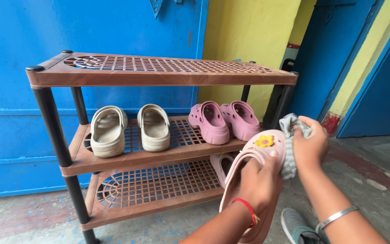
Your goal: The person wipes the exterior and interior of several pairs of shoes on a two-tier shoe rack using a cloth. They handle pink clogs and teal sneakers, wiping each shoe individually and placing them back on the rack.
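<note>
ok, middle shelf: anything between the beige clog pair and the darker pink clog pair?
No. In the head view, only bare brown plastic lattice shelf shows between the beige clogs and the pink clogs.

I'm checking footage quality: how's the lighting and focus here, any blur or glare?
Head view: soft even daylight, no glare; shoe rack sharp; left hand on pink clog and right hand with grey cloth slightly soft; straight lines bow near the edges.

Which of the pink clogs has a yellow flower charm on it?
The pink clog held in the left hand, with the right hand pressing a grey cloth to it. The pink pair on the middle shelf shows no flower.
</note>
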